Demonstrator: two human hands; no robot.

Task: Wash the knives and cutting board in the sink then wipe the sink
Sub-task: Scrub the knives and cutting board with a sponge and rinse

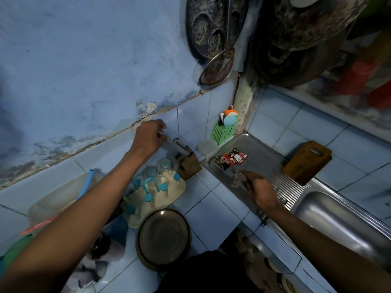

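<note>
My left hand (150,138) is closed around the handle of a knife (175,148), whose pale blade slants down into the wooden knife block (189,166) by the tiled wall. A second metal-capped handle shows just behind the blade. My right hand (260,189) rests on the ribbed steel drainboard (273,166) with a crumpled cloth (238,178) under its fingers. The brown wooden cutting board (306,161) leans against the wall tiles behind the drainboard. The steel sink basin (338,218) lies to the right of my right hand.
Red and black sachets (231,159) lie on the drainboard's far end. A green utensil holder (224,130) stands in the corner. A rack of upturned glasses (154,187) and a round metal lid (164,237) sit on the left counter. Blackened pans (213,24) hang overhead.
</note>
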